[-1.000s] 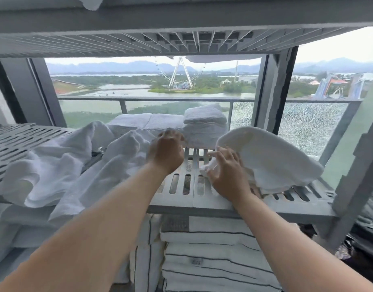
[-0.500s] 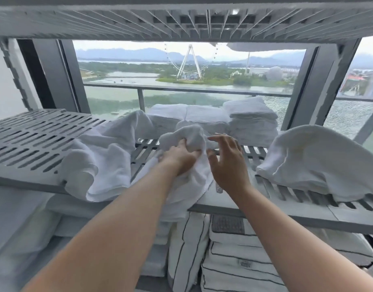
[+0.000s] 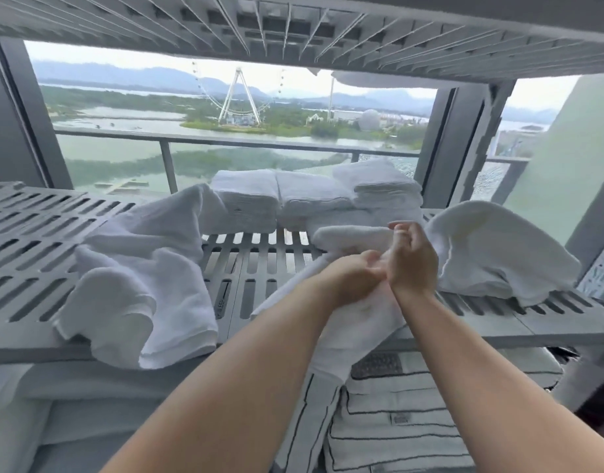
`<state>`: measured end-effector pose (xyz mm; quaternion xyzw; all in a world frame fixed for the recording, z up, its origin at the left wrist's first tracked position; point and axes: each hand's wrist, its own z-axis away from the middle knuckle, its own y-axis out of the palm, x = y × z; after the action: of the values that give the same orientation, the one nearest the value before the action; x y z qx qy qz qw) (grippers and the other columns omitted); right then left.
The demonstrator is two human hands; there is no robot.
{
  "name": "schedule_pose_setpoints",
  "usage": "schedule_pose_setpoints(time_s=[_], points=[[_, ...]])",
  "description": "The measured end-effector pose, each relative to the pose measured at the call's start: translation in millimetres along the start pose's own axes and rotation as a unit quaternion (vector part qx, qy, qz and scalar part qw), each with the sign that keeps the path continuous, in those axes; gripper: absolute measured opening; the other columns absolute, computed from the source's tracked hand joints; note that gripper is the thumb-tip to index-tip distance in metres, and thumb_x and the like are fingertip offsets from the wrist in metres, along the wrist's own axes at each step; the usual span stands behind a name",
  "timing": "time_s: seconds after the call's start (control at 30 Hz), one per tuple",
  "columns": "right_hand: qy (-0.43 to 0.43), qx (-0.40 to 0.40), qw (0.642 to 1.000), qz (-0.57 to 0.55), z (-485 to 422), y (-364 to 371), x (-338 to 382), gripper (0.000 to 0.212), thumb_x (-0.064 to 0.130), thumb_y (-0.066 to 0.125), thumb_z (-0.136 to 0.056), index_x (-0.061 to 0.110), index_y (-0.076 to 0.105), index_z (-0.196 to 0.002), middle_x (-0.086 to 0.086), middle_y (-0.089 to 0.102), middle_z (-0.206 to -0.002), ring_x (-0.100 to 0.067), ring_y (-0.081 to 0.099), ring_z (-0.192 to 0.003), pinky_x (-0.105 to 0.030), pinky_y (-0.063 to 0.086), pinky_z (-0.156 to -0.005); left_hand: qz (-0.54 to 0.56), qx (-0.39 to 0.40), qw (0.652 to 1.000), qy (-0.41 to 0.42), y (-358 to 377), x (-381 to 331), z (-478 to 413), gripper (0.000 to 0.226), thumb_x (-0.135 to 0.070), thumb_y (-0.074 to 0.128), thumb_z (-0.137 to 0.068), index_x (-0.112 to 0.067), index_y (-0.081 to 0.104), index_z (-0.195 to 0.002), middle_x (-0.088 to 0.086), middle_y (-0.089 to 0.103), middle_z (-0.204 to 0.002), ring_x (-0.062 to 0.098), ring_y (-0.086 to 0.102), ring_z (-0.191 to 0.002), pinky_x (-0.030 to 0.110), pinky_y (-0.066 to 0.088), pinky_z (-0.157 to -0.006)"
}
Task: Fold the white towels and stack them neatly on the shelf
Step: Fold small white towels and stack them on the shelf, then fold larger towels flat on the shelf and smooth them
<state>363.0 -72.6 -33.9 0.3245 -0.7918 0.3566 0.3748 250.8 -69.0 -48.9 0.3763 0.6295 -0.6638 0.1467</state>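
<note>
One camera only — worn on the head, close to the slatted shelf [image 3: 38,240], looking forward and slightly down toward the window [image 3: 130,155].

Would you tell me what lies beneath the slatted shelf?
Folded black-striped linens are stacked beneath the shelf; the forearms and the hanging towel cover part of them.

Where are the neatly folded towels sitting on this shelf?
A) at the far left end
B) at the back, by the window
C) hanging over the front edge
B: the folded towels sit in stacks at the back of the shelf, right by the window, while a loose towel lies nearer the front on the left.
</note>
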Motion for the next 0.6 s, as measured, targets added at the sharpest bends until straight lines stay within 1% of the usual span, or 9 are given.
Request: schedule_pose_setpoints(time_s=[0.03,0.1,0.13,0.2,0.27,0.33,0.43,0.53,0.6], points=[[0.004,0.022,0.999,0.033,-3,-4,-6,0.030,0.021,0.041,-0.099,0.018,0.069,-0.106,-0.006,0.071,-0.110,-0.029,0.059,-0.108,-0.038,0.042,-0.095,-0.010,-0.006,1.000,0.001,-4,2,2,0.038,-0.042,0.046,-0.102,-0.020,0.061,-0.130,0.008,0.063,-0.131,0.026,0.056,-0.121,0.035,0.043,-0.098],[-0.040,0.077,0.986,0.139,-4,-9,-18,0.028,0.024,0.046,-0.097,0.019,0.073,-0.101,-0.006,0.072,-0.109,-0.031,0.059,-0.109,-0.041,0.043,-0.097,-0.076,-0.044,0.996,0.010,-18,8,8,0.031,-0.038,0.046,-0.101,-0.021,0.067,-0.115,0.008,0.068,-0.117,0.029,0.061,-0.110,0.033,0.047,-0.087],[-0.075,0.088,0.975,0.189,-3,-10,-23,0.026,0.024,0.050,-0.094,0.019,0.075,-0.100,-0.005,0.072,-0.108,-0.031,0.059,-0.109,-0.042,0.043,-0.098,-0.129,-0.073,0.989,0.016,-28,13,11,0.029,-0.035,0.046,-0.100,-0.022,0.069,-0.110,0.006,0.068,-0.113,0.029,0.062,-0.108,0.034,0.049,-0.087],[-0.126,0.094,0.953,0.260,-1,-9,-24,0.025,0.023,0.053,-0.091,0.020,0.076,-0.100,-0.001,0.072,-0.110,-0.029,0.057,-0.111,-0.038,0.039,-0.102,-0.217,-0.127,0.968,0.014,-47,23,15,0.030,-0.033,0.047,-0.098,-0.025,0.071,-0.113,0.002,0.065,-0.120,0.028,0.062,-0.111,0.038,0.050,-0.093],[-0.149,0.118,0.927,0.325,-2,-3,-13,0.029,0.024,0.051,-0.091,0.024,0.076,-0.103,0.000,0.070,-0.113,-0.028,0.055,-0.115,-0.038,0.032,-0.108,-0.241,-0.157,0.957,-0.035,-64,36,18,0.032,-0.034,0.046,-0.098,-0.028,0.070,-0.117,0.002,0.062,-0.124,0.027,0.060,-0.114,0.042,0.049,-0.097],[-0.165,0.156,0.915,0.334,-2,5,4,0.028,0.026,0.052,-0.091,0.027,0.075,-0.107,-0.002,0.069,-0.114,-0.028,0.055,-0.117,-0.043,0.029,-0.112,-0.283,-0.157,0.941,-0.097,-76,48,22,0.034,-0.031,0.042,-0.097,-0.026,0.069,-0.117,0.004,0.059,-0.124,0.028,0.059,-0.116,0.044,0.048,-0.098],[-0.218,0.216,0.909,0.282,2,18,22,0.026,0.032,0.056,-0.091,0.025,0.072,-0.111,-0.006,0.071,-0.110,-0.030,0.059,-0.113,-0.043,0.032,-0.112,-0.377,-0.165,0.897,-0.164,-88,59,28,0.035,-0.028,0.043,-0.096,-0.023,0.064,-0.123,0.005,0.055,-0.127,0.029,0.054,-0.121,0.043,0.047,-0.098],[-0.256,0.292,0.877,0.282,7,33,34,0.030,0.037,0.054,-0.092,0.020,0.069,-0.112,-0.010,0.066,-0.114,-0.031,0.057,-0.114,-0.040,0.037,-0.107,-0.440,-0.164,0.854,-0.223,-99,59,42,0.038,-0.025,0.046,-0.091,-0.018,0.058,-0.125,0.011,0.051,-0.127,0.032,0.051,-0.119,0.044,0.044,-0.097],[-0.275,0.345,0.852,0.282,13,47,39,0.036,0.042,0.053,-0.093,0.022,0.065,-0.121,-0.009,0.062,-0.125,-0.030,0.054,-0.120,-0.041,0.038,-0.107,-0.456,-0.168,0.831,-0.271,-106,61,55,0.040,-0.024,0.046,-0.088,-0.016,0.054,-0.126,0.014,0.049,-0.130,0.034,0.049,-0.121,0.047,0.042,-0.101]])
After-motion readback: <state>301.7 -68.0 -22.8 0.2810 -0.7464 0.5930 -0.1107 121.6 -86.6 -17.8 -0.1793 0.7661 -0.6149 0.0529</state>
